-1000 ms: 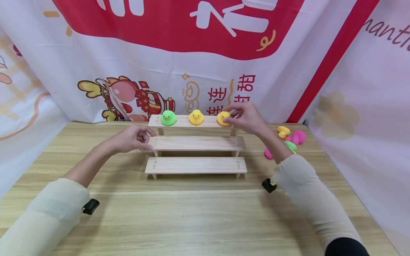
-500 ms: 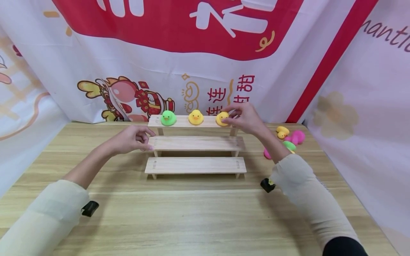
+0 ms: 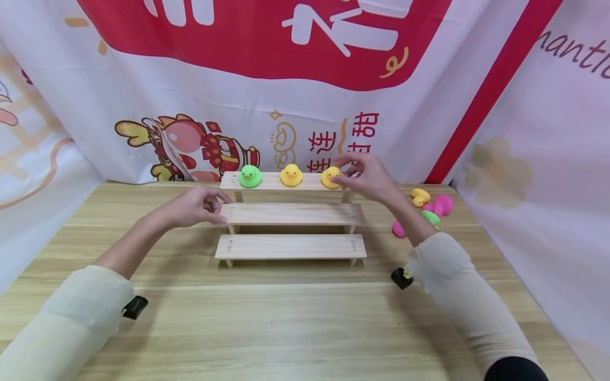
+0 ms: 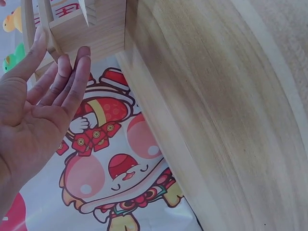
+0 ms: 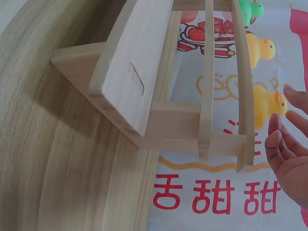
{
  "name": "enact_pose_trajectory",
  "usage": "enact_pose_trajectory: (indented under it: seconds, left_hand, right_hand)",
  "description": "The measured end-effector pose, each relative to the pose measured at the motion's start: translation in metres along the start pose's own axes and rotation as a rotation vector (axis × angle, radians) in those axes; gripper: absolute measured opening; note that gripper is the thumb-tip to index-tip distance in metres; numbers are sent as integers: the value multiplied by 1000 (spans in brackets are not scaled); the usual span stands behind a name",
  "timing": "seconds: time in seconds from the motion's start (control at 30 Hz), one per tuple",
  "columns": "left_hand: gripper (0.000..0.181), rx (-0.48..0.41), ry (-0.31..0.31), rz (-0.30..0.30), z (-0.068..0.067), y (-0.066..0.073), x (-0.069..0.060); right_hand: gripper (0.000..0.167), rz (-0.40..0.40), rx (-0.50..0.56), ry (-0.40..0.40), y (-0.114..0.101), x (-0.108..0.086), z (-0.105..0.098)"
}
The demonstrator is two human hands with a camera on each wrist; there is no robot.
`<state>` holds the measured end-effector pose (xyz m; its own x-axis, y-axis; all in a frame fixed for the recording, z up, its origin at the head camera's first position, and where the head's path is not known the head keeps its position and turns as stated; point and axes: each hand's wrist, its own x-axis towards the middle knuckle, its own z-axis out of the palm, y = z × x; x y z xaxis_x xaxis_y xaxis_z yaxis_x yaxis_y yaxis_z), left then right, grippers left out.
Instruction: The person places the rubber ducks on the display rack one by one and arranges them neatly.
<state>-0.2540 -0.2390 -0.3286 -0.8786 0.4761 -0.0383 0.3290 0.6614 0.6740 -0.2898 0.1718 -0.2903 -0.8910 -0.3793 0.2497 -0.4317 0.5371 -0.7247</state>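
A three-tier wooden stand [image 3: 292, 246] holds a green rubber duck [image 3: 250, 177], a yellow rubber duck [image 3: 291, 175] and another yellow duck [image 3: 330, 178] in a row on its top board. My right hand [image 3: 366, 175] has thumb and fingertips about the rightmost yellow duck, pinching it as it sits on the board. The right wrist view shows those fingertips close by this duck [image 5: 262, 108]. With bent fingers and thumb, my left hand [image 3: 197, 206] holds the left end of the middle board. In the left wrist view the thumb lies along a board's edge.
Several more rubber ducks, among them a yellow one [image 3: 421, 197] and a pink one [image 3: 443, 204], lie loose on the wooden table [image 3: 271, 328] to the right, partly behind the right forearm. A printed cloth [image 3: 295, 95] hangs right behind the stand.
The rightmost yellow duck has shifted a touch to the left with my right hand on it. My left hand stays where it was on the stand.
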Motion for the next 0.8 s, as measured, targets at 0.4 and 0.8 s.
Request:
enact_pose_trajectory:
  seconds: [0.4, 0.8]
  left_hand:
    - [45, -32, 32, -16, 3, -1, -4]
    - [46, -62, 35, -12, 4, -5, -2]
  right_hand:
    - [39, 85, -12, 111, 20, -26, -35]
    - [30, 253, -208, -47, 73, -67, -72]
